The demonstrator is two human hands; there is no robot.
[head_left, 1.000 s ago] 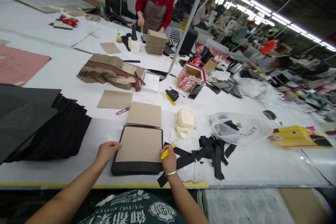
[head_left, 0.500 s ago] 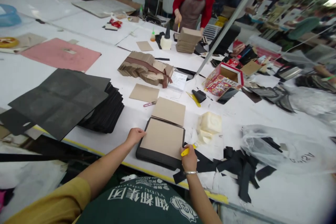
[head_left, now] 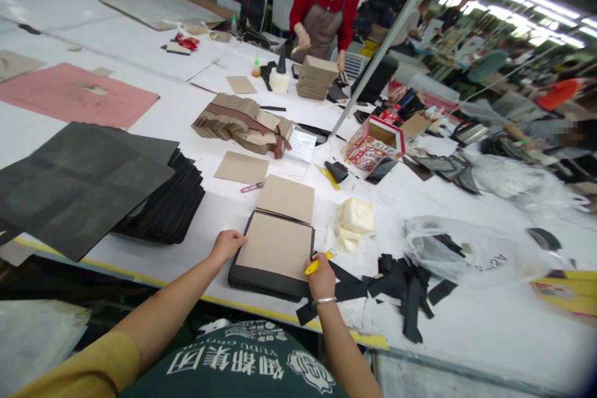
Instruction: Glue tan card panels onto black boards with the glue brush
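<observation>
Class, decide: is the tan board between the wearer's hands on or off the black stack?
On: the tan board lies over the black stack, whose dark edge borders its sides and shows wider in front.

The co-worker's (head_left: pixel 321 9) tool (head_left: pixel 295 50) has tipped from upright to slanting; the yellow box (head_left: pixel 566 293) reappeared.

Passable between the black stack (head_left: pixel 161 217) and the left hand (head_left: pixel 227 244). Crowded beside the right hand (head_left: pixel 323 278) by loose black strips (head_left: pixel 413 308), with the cream container (head_left: pixel 357 214) just beyond. Blocked farther ahead by the tied cardboard bundle (head_left: pixel 236 121), the printed box (head_left: pixel 366 152) and the slanting pole (head_left: pixel 388 43).
</observation>
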